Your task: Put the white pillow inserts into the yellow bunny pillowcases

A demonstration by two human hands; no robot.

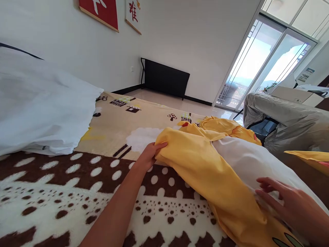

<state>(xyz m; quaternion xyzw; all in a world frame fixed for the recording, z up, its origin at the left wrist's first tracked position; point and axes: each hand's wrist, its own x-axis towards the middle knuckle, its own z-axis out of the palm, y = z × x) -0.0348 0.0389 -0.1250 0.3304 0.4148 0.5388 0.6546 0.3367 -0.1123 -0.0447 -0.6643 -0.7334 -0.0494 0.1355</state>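
My left hand (pixel 150 156) pinches a corner of a yellow fabric cover (pixel 197 164), fingers and thumb closed on the cloth. The cover runs from there down to the lower right, where dark green leaf-like prints show. Beside it bulges a smooth white padded piece (pixel 246 157), partly wrapped by the yellow cloth. Over the near part of this white piece, my right hand (pixel 290 202) has its fingers loosely bent and apart, holding nothing that I can see. Whether its fingertips touch the fabric is unclear.
Underneath lies a patterned plush blanket (pixel 97 192) in brown, white and beige. A white cloth-covered bulk (pixel 43 103) rises at left. A grey covered piece of furniture (pixel 290 113) with boxes stands at right. A black folded panel (pixel 164 77) leans near the far wall.
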